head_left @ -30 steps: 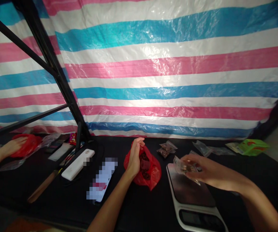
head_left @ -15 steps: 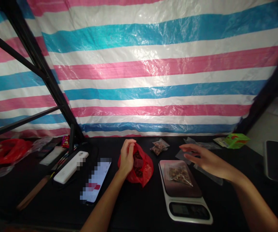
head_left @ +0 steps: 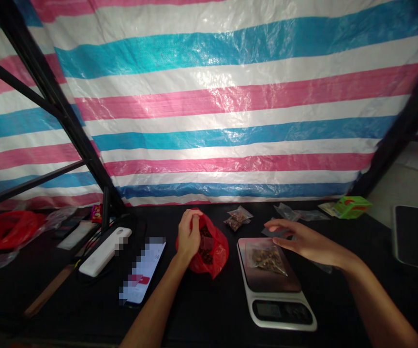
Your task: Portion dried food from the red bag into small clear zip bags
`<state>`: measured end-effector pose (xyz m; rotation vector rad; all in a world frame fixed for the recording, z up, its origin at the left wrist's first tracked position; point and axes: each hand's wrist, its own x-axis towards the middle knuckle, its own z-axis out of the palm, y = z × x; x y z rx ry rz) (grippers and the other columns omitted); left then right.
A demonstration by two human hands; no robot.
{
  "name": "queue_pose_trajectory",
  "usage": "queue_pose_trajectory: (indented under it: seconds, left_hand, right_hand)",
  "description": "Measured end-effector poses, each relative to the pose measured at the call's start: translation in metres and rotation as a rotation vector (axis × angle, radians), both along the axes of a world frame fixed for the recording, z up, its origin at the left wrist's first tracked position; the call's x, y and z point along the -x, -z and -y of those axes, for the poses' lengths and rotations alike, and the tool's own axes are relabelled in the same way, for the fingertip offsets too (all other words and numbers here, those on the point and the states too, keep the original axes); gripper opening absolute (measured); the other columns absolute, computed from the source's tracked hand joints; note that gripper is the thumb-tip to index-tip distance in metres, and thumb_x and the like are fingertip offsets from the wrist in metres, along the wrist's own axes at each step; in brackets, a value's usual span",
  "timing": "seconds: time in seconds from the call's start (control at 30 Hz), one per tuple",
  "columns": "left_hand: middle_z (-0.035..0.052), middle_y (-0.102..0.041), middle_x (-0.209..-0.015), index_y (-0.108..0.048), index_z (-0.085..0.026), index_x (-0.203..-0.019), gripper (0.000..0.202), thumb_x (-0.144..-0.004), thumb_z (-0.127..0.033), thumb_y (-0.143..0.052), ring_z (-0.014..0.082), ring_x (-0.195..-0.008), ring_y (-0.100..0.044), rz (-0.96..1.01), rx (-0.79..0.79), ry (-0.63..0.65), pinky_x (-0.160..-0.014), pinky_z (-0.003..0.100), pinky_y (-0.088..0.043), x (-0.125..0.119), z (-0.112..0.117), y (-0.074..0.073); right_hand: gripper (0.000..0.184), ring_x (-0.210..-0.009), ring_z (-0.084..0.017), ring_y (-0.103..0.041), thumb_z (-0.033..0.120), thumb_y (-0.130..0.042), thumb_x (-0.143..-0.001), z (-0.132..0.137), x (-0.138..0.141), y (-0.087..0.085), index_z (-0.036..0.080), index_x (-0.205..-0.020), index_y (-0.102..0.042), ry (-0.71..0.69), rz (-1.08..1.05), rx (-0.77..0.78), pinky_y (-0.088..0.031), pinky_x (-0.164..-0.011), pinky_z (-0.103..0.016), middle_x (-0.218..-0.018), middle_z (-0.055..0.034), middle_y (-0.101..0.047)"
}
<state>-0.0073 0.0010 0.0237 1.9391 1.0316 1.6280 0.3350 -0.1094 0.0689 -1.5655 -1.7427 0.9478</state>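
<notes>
Hovering over the digital kitchen scale point(head_left: 274, 286), the right hand point(head_left: 305, 241) is loose and holds nothing; a dipping fingertip could nudge the clear packet of dried brown bits point(head_left: 267, 258) on its plate. The left hand point(head_left: 189, 234) touches the open red plastic bag point(head_left: 220, 249); I can't tell whether it grips. A sideways tug might spill the dark contents.

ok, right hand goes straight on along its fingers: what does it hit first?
Likely the small filled packets: they lie roughly in line with the right hand. Its height is unclear, so it might pass over.
</notes>
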Motion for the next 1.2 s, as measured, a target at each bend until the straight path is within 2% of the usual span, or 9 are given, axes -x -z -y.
queue_pose_trajectory:
  seconds: [0.17, 0.4, 0.5, 0.6, 0.73, 0.83, 0.97, 1.03, 1.2]
  left_hand:
    - [0.0043, -0.067, -0.095, -0.066, -0.021, -0.096, 0.028, -0.106, -0.032, -0.042, 0.0199, -0.092, -0.063, -0.003, 0.019, 0.011, -0.088, 0.032, -0.048, 0.0, -0.001, 0.001]
    - [0.0038, -0.068, -0.094, -0.066, -0.021, -0.096, 0.028, -0.106, -0.032, -0.042, 0.0194, -0.09, -0.063, -0.005, 0.042, 0.013, -0.086, 0.031, -0.048, 0.0, 0.0, 0.003]
    - [0.0038, -0.068, -0.093, -0.066, -0.021, -0.095, 0.029, -0.106, -0.033, -0.042, 0.0197, -0.089, -0.064, -0.005, 0.044, -0.003, -0.085, 0.031, -0.049, 0.001, -0.001, 0.003]
    - [0.0037, -0.068, -0.092, -0.066, -0.021, -0.095, 0.029, -0.106, -0.033, -0.042, 0.0197, -0.089, -0.064, -0.005, 0.045, -0.013, -0.085, 0.031, -0.048, 0.001, -0.001, 0.003]
    - [0.0035, -0.068, -0.092, -0.066, -0.021, -0.095, 0.028, -0.105, -0.031, -0.042, 0.0195, -0.087, -0.063, 0.009, 0.049, -0.029, -0.084, 0.031, -0.048, 0.002, -0.001, 0.001]
    - [0.0035, -0.068, -0.091, -0.066, -0.021, -0.094, 0.028, -0.105, -0.031, -0.041, 0.0194, -0.086, -0.063, 0.023, 0.052, -0.041, -0.083, 0.031, -0.049, 0.002, -0.001, -0.001]
    - [0.0036, -0.068, -0.091, -0.066, -0.021, -0.094, 0.029, -0.105, -0.032, -0.041, 0.0193, -0.086, -0.063, 0.048, 0.058, -0.047, -0.082, 0.031, -0.048, 0.003, -0.003, -0.001]
    - [0.0035, -0.067, -0.09, -0.066, -0.021, -0.094, 0.03, -0.105, -0.032, -0.04, 0.019, -0.085, -0.063, 0.068, 0.063, -0.055, -0.082, 0.03, -0.048, 0.004, -0.004, 0.001]
    - [0.0026, -0.067, -0.086, -0.065, -0.021, -0.091, 0.029, -0.104, -0.03, -0.041, 0.0186, -0.082, -0.063, 0.103, 0.094, -0.071, -0.08, 0.03, -0.047, 0.003, -0.008, 0.005]
  right_hand:
    - [0.06, -0.114, -0.033, -0.069, 0.06, -0.074, -0.085, -0.002, 0.0, 0.003, 0.025, -0.133, -0.07, -0.01, -0.005, -0.001, -0.057, -0.097, -0.044, -0.13, -0.0134, -0.072]
    - [0.061, -0.125, -0.035, -0.063, 0.057, -0.077, -0.084, 0.004, 0.01, -0.01, 0.026, -0.136, -0.068, -0.078, 0.003, 0.003, -0.051, -0.107, -0.046, -0.135, -0.0122, -0.069]
    - [0.071, -0.131, -0.035, -0.057, 0.053, -0.086, -0.074, 0.006, 0.02, -0.009, 0.031, -0.139, -0.067, -0.143, 0.115, -0.021, -0.044, -0.114, -0.048, -0.138, -0.0097, -0.063]
    - [0.075, -0.127, -0.033, -0.057, 0.046, -0.091, -0.065, 0.004, 0.032, -0.004, 0.035, -0.136, -0.069, -0.197, 0.187, -0.024, -0.045, -0.112, -0.046, -0.128, -0.0064, -0.062]
    - [0.049, -0.117, -0.032, -0.06, 0.036, -0.086, -0.069, 0.002, 0.046, -0.002, 0.032, -0.117, -0.077, -0.184, 0.212, -0.043, -0.048, -0.106, -0.047, -0.117, -0.0047, -0.065]
    - [0.041, -0.112, -0.034, -0.061, 0.037, -0.085, -0.069, 0.002, 0.049, -0.005, 0.029, -0.109, -0.08, -0.149, 0.222, -0.027, -0.049, -0.103, -0.05, -0.108, -0.0063, -0.071]
    - [0.043, -0.114, -0.034, -0.066, 0.051, -0.075, -0.085, 0.0, 0.055, -0.005, 0.027, -0.12, -0.077, -0.146, 0.094, -0.006, -0.051, -0.102, -0.047, -0.117, -0.008, -0.075]
    - [0.047, -0.118, -0.032, -0.067, 0.055, -0.069, -0.091, -0.004, 0.065, -0.003, 0.027, -0.128, -0.072, -0.141, 0.001, -0.073, -0.052, -0.104, -0.044, -0.125, -0.0076, -0.074]
    - [0.037, -0.119, -0.029, -0.067, 0.047, -0.062, -0.097, -0.025, 0.11, -0.007, 0.027, -0.127, -0.07, -0.127, -0.018, -0.277, -0.051, -0.105, -0.043, -0.13, -0.0069, -0.072]
